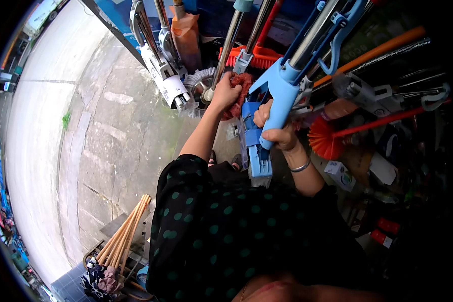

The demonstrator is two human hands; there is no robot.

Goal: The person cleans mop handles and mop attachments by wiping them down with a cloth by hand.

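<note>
My right hand (282,132) is wrapped around the light blue plastic lower part of a mop (283,95) with a metal pole. At its lower end, blue blocks and a pale blue plate (260,163) hang beside my fingers. My left hand (226,93) is closed at the edge of a reddish, textured cloth-like bundle (240,90). Beside that hand, a metal pole (229,45) slants down to a round mop head with a pale frilled rim (200,83). The fingertips of my left hand are partly hidden.
White-headed mops (161,73) and an orange-wrapped brush (186,38) stand ahead. An orange-red broom (259,58) is behind the blue mop, a round red brush (324,137) to the right. Boxes (340,173) lie lower right; wooden-handled mops (126,231) lean lower left, beside concrete ground (110,136).
</note>
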